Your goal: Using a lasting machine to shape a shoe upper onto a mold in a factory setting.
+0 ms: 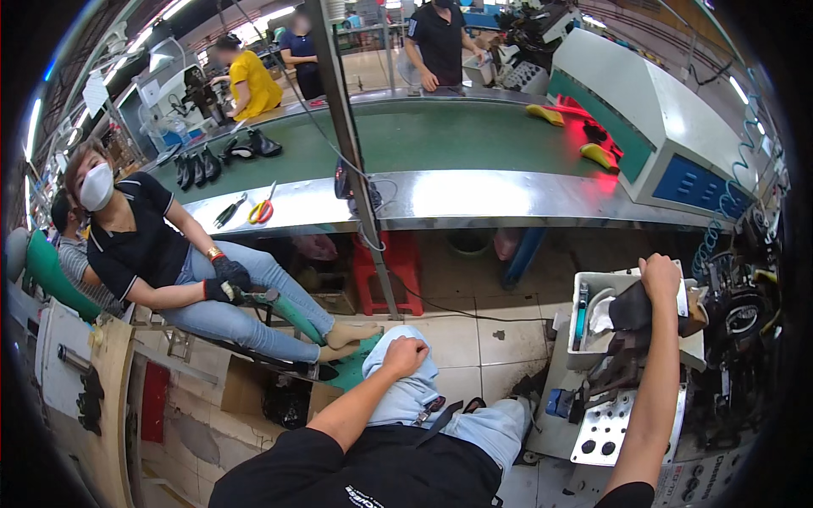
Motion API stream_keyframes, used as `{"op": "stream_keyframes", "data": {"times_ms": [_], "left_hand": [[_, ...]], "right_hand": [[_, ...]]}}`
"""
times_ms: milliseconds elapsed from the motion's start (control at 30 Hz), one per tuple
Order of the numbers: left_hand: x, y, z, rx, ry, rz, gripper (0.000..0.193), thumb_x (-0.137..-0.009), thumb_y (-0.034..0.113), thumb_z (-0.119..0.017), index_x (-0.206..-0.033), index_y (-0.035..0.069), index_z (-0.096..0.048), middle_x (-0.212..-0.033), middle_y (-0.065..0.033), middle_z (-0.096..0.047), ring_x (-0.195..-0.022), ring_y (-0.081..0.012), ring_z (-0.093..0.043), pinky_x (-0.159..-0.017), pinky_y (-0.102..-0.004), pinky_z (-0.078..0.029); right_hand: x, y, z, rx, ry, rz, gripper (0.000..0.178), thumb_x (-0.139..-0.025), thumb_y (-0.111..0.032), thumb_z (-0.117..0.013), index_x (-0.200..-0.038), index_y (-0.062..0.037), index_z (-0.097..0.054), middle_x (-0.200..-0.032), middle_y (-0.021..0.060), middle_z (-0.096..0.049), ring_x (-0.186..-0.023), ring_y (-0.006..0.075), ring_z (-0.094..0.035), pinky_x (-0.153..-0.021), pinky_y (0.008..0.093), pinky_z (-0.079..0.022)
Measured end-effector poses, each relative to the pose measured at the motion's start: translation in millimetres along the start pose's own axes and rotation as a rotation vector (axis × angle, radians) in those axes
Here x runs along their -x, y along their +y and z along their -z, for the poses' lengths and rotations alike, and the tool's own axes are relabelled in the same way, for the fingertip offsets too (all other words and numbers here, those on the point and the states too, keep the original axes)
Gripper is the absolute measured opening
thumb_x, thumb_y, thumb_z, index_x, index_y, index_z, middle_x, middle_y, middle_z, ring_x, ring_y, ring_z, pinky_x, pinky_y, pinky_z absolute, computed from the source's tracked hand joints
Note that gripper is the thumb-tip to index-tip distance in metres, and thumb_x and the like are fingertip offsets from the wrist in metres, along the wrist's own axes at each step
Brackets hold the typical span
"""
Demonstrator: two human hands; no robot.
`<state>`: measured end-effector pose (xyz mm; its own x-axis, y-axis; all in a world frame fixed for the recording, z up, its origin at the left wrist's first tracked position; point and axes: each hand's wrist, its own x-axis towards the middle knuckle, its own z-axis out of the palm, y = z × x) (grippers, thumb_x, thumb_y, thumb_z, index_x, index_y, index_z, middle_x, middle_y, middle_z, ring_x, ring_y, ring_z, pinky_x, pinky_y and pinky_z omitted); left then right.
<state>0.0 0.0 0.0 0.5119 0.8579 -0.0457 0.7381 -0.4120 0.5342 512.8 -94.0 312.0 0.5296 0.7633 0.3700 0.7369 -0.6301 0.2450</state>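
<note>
My left hand [407,356] rests on my left knee, over light blue jeans [391,408], its fingers loosely bent and nothing in them. To the right, my right hand [660,278] is closed at the far edge of a white bin [582,359]; its fingers point away and whatever they hold is hidden. Just beside that hand, a black flat piece [628,308] lies over the bin. Inside the bin are a teal-handled tool [581,315] and a crumpled white piece [601,311].
A green conveyor [457,135] with a metal edge runs ahead, carrying black shoe parts [200,168] and yellow shoe lasts [600,156] by a white machine [644,102]. Scissors [263,206] lie on the edge. A seated co-worker [140,237] wears dark gloves. A red stool [385,275] stands underneath.
</note>
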Motion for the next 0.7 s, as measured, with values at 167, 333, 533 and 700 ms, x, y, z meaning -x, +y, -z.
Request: {"op": "stream_keyframes", "data": {"times_ms": [167, 333, 533, 700], "left_hand": [[10, -6, 6, 0.016, 0.004, -0.013, 0.024, -0.088, 0.028, -0.063, -0.095, 0.01, -0.077, -0.093, -0.0143, -0.074, -0.095, -0.0367, -0.066, -0.087, -0.048, -0.052], [4, -1, 7, 0.06, 0.027, 0.042, 0.024, -0.088, 0.028, -0.063, -0.096, 0.011, -0.077, -0.093, -0.0135, -0.074, -0.095, -0.0363, -0.066, -0.088, -0.0478, -0.052], [8, -1, 9, 0.036, 0.017, 0.071, 0.023, -0.088, 0.028, -0.064, -0.095, 0.011, -0.077, -0.094, -0.0131, -0.074, -0.095, -0.036, -0.066, -0.088, -0.0479, -0.052], [5, -12, -5, 0.029, 0.079, -0.053, 0.022, -0.087, 0.028, -0.063, -0.093, 0.011, -0.077, -0.09, -0.0132, -0.074, -0.089, -0.0363, -0.068, -0.085, -0.0476, -0.052]], "right_hand": [[3, -6, -7, -0.02, 0.043, 0.017, 0.038, -0.091, -0.039, -0.067, -0.083, -0.0032, -0.076, -0.082, 0.0196, -0.072, -0.081, 0.0364, -0.072, -0.074, 0.0459, -0.057], [0, 0, -3, 0.003, 0.058, 0.033, 0.039, -0.092, -0.039, -0.066, -0.085, -0.0016, -0.074, -0.086, 0.0202, -0.072, -0.081, 0.0368, -0.072, -0.073, 0.0461, -0.057], [-1, -4, -7, -0.004, 0.048, 0.06, 0.04, -0.092, -0.039, -0.066, -0.085, -0.0006, -0.073, -0.086, 0.0212, -0.072, -0.083, 0.0385, -0.071, -0.074, 0.0477, -0.057], [-11, 7, -26, -0.003, 0.074, 0.07, 0.041, -0.093, -0.042, -0.064, -0.087, -0.002, -0.07, -0.089, 0.0207, -0.071, -0.085, 0.0395, -0.069, -0.075, 0.0498, -0.055]]}}
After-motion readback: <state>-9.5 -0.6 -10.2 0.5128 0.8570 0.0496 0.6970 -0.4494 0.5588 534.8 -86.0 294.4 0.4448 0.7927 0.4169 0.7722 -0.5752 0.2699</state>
